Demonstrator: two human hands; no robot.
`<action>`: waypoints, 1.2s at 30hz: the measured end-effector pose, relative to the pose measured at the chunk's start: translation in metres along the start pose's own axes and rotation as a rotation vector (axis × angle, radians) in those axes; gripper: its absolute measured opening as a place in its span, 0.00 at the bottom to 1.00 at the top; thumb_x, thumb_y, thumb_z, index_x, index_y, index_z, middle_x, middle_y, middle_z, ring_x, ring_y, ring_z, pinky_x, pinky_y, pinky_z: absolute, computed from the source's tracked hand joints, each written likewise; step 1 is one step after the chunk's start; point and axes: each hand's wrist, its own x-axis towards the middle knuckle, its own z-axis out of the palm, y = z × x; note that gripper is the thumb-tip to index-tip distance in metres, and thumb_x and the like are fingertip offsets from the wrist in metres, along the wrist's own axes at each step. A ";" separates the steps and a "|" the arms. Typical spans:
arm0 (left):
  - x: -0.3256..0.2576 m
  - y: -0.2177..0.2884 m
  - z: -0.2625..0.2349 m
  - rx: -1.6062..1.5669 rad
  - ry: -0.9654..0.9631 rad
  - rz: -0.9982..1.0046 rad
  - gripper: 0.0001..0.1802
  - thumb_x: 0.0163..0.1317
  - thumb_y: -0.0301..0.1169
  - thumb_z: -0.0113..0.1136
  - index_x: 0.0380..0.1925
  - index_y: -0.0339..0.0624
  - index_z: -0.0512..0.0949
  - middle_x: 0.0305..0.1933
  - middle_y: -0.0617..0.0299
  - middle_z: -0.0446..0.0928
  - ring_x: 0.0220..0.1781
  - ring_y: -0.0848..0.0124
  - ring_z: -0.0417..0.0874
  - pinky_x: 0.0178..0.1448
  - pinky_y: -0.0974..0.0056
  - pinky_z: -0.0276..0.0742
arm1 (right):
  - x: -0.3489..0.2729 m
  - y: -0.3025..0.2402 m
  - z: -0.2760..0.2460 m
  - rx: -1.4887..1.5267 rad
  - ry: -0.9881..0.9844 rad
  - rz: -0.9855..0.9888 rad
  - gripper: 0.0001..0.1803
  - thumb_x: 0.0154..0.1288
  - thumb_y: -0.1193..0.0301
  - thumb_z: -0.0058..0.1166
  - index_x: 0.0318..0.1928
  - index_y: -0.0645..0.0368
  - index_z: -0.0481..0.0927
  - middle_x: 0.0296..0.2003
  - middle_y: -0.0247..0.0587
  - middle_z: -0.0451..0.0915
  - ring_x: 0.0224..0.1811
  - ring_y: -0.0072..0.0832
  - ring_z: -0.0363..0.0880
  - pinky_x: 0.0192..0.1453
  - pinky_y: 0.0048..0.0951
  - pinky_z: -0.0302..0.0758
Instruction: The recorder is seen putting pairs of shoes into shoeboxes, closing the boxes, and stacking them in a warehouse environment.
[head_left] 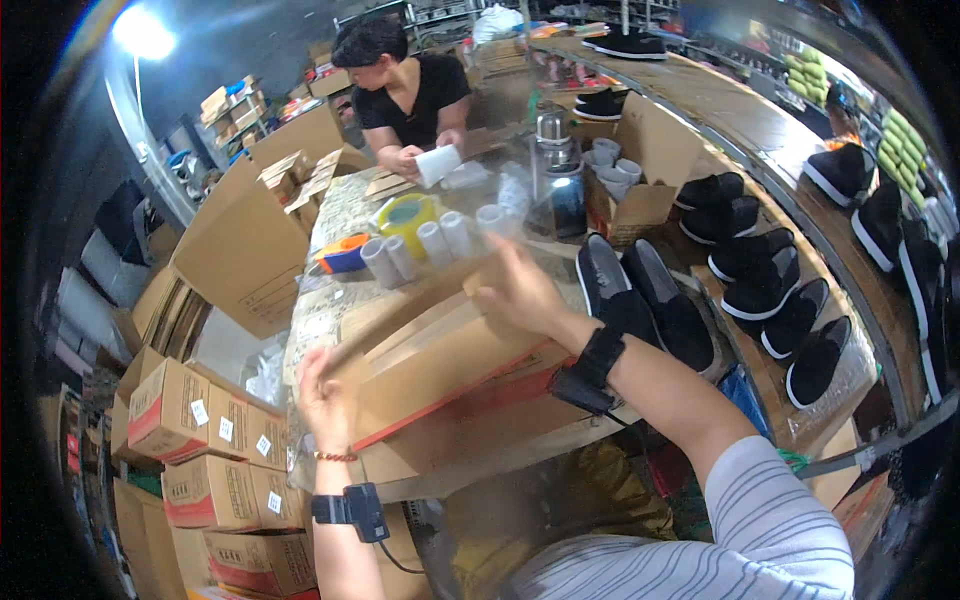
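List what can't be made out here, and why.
- Head view: right hand, exact finger contact smeared by motion blur.
- Head view: left hand, exact finger grip also blurred.
- Head view: cardboard box between them, full inside floor hidden by its near wall.
- Head view: stacked cartons, contents hidden by cardboard walls.
- Head view: left forearm, cut off by the lower edge.

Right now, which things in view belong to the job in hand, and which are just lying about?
Seemingly in the job:
- open cardboard box
- left hand, at its left end
- right hand, at its right end
- possibly the black shoes alongside

Apparently lying about:
- yellow tape roll
- stacked boxes
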 end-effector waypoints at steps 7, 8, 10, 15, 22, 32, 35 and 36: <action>0.020 0.092 0.030 0.420 -0.041 -0.190 0.40 0.35 0.22 0.73 0.55 0.48 0.72 0.52 0.54 0.67 0.59 0.57 0.67 0.63 0.58 0.64 | -0.004 -0.028 -0.038 -0.278 -0.422 0.044 0.40 0.48 0.62 0.68 0.62 0.54 0.65 0.54 0.55 0.69 0.54 0.50 0.72 0.57 0.39 0.71; 0.019 0.100 0.033 0.637 -0.100 -0.189 0.39 0.36 0.24 0.74 0.54 0.45 0.73 0.53 0.53 0.66 0.58 0.56 0.67 0.62 0.56 0.65 | -0.010 -0.030 -0.029 -0.333 -0.337 0.078 0.39 0.48 0.60 0.68 0.61 0.54 0.66 0.53 0.55 0.69 0.53 0.49 0.72 0.57 0.39 0.71; 0.015 0.105 0.035 0.850 -0.168 -0.192 0.38 0.36 0.25 0.75 0.54 0.43 0.73 0.53 0.51 0.66 0.57 0.54 0.68 0.61 0.54 0.66 | -0.022 -0.029 -0.027 -0.379 -0.206 0.064 0.36 0.51 0.56 0.65 0.59 0.54 0.67 0.51 0.52 0.70 0.50 0.45 0.75 0.55 0.39 0.72; 0.019 0.096 0.015 0.519 -0.069 0.022 0.28 0.54 0.35 0.64 0.56 0.46 0.73 0.63 0.47 0.63 0.64 0.51 0.65 0.62 0.56 0.66 | -0.037 -0.006 -0.069 -0.044 -0.037 -0.038 0.27 0.61 0.57 0.54 0.59 0.53 0.69 0.54 0.52 0.69 0.52 0.44 0.73 0.56 0.39 0.70; -0.024 0.116 0.069 0.883 -0.525 -0.027 0.29 0.59 0.42 0.56 0.63 0.61 0.67 0.67 0.44 0.58 0.70 0.50 0.56 0.70 0.34 0.40 | -0.120 0.054 -0.164 -1.019 -0.159 0.186 0.25 0.54 0.53 0.61 0.50 0.48 0.77 0.41 0.45 0.70 0.49 0.44 0.68 0.55 0.41 0.63; -0.017 0.147 0.072 0.649 0.010 0.111 0.13 0.48 0.31 0.66 0.35 0.59 0.86 0.27 0.65 0.65 0.36 0.61 0.68 0.41 0.60 0.59 | -0.118 0.029 -0.193 0.300 0.322 0.526 0.11 0.63 0.69 0.55 0.25 0.58 0.73 0.22 0.29 0.75 0.25 0.19 0.71 0.31 0.25 0.68; -0.038 0.103 0.082 0.756 -0.151 0.104 0.13 0.47 0.29 0.66 0.35 0.56 0.86 0.28 0.65 0.67 0.38 0.62 0.68 0.42 0.59 0.59 | -0.112 -0.023 -0.165 0.812 0.546 0.799 0.04 0.64 0.71 0.50 0.35 0.57 0.76 0.30 0.33 0.78 0.32 0.22 0.76 0.36 0.23 0.72; -0.038 0.101 0.096 0.709 -0.181 0.046 0.16 0.45 0.29 0.66 0.38 0.52 0.85 0.32 0.61 0.71 0.43 0.61 0.70 0.46 0.57 0.61 | -0.105 -0.063 -0.164 0.856 0.464 0.955 0.10 0.67 0.70 0.48 0.46 0.58 0.75 0.39 0.37 0.78 0.39 0.28 0.78 0.44 0.27 0.75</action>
